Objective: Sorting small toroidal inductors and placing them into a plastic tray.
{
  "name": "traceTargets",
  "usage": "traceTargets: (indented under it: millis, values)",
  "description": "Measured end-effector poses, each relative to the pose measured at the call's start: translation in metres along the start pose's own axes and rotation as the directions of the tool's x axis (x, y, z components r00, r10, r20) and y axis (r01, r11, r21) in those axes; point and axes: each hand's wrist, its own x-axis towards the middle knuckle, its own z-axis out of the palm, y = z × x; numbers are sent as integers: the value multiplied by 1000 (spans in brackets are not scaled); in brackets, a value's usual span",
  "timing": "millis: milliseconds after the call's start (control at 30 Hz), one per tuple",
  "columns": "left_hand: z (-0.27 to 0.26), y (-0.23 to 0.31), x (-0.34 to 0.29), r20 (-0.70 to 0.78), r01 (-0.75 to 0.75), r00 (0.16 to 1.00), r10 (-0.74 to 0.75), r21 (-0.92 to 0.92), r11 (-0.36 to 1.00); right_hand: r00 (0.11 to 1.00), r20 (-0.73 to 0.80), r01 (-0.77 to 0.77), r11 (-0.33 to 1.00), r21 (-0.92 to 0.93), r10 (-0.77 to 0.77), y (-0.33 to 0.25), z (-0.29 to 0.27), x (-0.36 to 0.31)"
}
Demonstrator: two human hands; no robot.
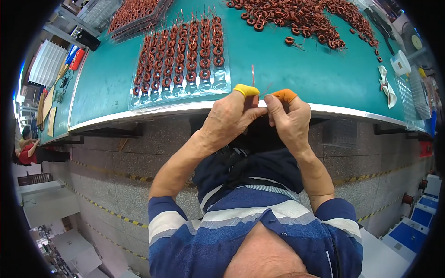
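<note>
At the table's front edge, my left hand, with a yellow finger cover, is closed on a toroidal coil wound in reddish copper wire. One wire end stands straight up from it. My right hand wears an orange finger cover and is pinched shut close beside the left thumb. A thin wire end shows near its thumb; what lies between those fingertips is hidden. Left of my hands, a clear plastic tray holds rows of similar coils, with several unfilled pockets along its near side.
Loose coils lie in a big heap at the back of the green table. Stacked trays of coils stand back left. A white cloth and a white tub are at right. Another person is far left.
</note>
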Motion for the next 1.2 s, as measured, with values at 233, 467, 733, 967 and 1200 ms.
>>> traceTargets:
  millis: [233, 467, 733, 967, 1200]
  values:
    - [22, -4, -8, 5, 75, 995, -100, -699, 712, 993, 51, -112, 971, 213, 104, -3, -12, 5]
    - [22, -8, -13, -32, 16, 997, -72, -821, 571, 989, 103, -138, 909, 392, 106, 7, -1, 13]
    - [21, -9, -11, -50, 174, 967, -250, -585, 792, 995, 63, 55, 968, 244, -72, 17, 6, 4]
    - [26, -12, -13, -216, 103, 963, -160, -254, 962, 983, 157, -137, 948, 288, 95, 12, 10, 14]
    - [7, -23, -31, -397, 22, 873, -284, -548, 836, 969, 242, 40, 996, 74, -57, -21, 31, 62]
